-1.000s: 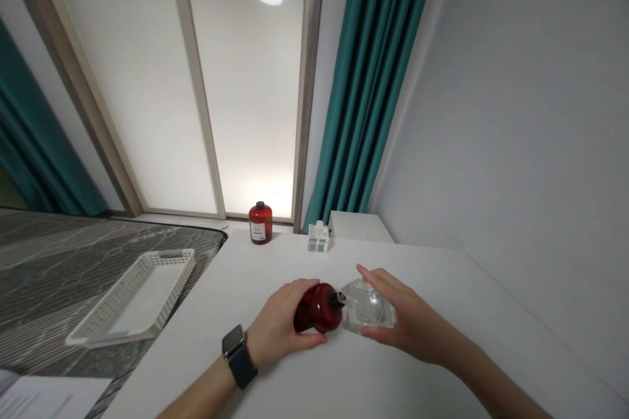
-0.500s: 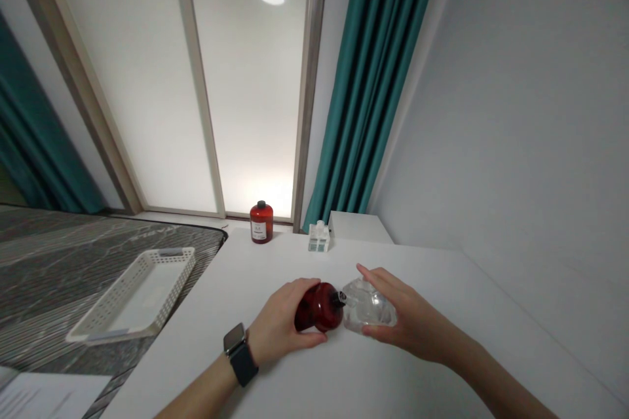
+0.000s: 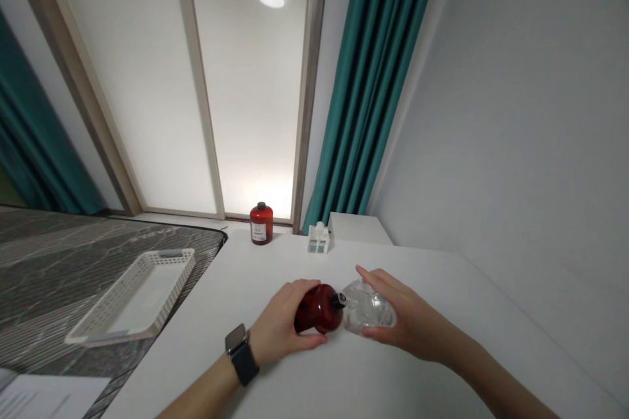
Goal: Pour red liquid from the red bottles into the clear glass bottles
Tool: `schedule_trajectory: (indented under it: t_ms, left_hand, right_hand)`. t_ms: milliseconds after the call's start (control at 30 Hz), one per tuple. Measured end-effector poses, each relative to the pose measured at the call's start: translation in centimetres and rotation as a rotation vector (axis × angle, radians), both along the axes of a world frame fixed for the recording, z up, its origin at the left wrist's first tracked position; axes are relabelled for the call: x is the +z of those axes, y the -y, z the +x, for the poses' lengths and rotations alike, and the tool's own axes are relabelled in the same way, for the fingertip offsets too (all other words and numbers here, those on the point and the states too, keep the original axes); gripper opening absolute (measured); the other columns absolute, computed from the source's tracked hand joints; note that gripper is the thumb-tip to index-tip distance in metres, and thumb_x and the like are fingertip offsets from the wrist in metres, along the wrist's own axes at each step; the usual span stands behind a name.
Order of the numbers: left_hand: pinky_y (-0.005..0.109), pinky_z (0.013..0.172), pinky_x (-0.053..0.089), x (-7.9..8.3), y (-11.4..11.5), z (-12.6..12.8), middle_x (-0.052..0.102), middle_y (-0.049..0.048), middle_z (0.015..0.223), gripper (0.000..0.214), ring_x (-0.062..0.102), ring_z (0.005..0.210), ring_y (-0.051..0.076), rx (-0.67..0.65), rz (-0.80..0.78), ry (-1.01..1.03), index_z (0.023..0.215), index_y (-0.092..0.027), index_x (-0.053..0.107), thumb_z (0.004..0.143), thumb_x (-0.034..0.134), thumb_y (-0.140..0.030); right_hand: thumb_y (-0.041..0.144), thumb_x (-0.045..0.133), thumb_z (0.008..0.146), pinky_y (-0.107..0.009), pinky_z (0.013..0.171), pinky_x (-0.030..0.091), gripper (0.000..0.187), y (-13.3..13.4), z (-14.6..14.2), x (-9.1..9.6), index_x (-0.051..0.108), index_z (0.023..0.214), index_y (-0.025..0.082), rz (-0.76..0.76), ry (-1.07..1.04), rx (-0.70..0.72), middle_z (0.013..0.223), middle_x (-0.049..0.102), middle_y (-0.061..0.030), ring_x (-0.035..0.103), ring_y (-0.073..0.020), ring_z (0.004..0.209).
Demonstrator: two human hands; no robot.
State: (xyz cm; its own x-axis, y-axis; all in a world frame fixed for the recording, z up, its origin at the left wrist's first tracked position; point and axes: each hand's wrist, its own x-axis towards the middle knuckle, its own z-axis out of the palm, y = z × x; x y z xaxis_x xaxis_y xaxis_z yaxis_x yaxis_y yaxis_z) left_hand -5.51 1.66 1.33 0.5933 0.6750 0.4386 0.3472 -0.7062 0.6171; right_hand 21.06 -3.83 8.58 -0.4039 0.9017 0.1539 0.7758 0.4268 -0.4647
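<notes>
The left hand [image 3: 278, 321] is closed around a dark red bottle [image 3: 319, 308], which lies on its side with its black neck pointing right; the right hand [image 3: 410, 324] cups a clear faceted glass bottle [image 3: 368, 309], fingers spread over its top and thumb beneath; the black neck touches the glass bottle's upper end, and what either bottle holds cannot be told; both sit just above a white table [image 3: 393, 380]; two more containers stand upright at its far edge, a red bottle with a black cap and white label [image 3: 261, 224] and a small clear square bottle [image 3: 318, 238]; that makes four bottles, two in hand and two standing; one white plastic basket tray [image 3: 130, 298], with nothing visible in it, rests on a dark marbled surface [image 3: 59, 255]; one watch [image 3: 240, 355] circles the left wrist; against the earlier frames, hands and bottles sit almost unchanged, with only the view shifting slightly.
</notes>
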Motion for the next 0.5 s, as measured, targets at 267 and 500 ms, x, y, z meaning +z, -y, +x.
schedule_trajectory:
  t_ms: [267, 500]
  left_hand:
    - [0.046, 0.098, 0.046, -0.46, -0.05, 0.03, 0.057, 0.0085, 0.129, 0.081, 0.056, 0.112, 0.03, -0.02, -0.011, 0.038, 0.133, -0.026, 0.039, 0.064, 0.08, -0.017]
    - [0.047, 0.097, 0.046, -0.35, -0.05, 0.08, 0.057, 0.009, 0.128, 0.078, 0.057, 0.112, 0.03, -0.024, -0.011, 0.043, 0.132, -0.025, 0.039, 0.066, 0.08, -0.02]
  right_hand:
    - [0.023, 0.074, 0.074, -0.045, 0.103, 0.045, 0.088, -0.1, -0.01, -0.04, 0.028, 0.15, 0.025, 0.001, -0.013, 0.011, 0.127, 0.056, -0.011, 0.054, -0.0276, 0.118]
    - [0.025, 0.076, 0.069, -0.044, 0.101, 0.045, 0.071, 0.11, -0.34, 0.49, 0.044, 0.132, 0.02, -0.051, -0.05, -0.104, 0.128, 0.057, -0.0125, 0.056, -0.0288, 0.117]
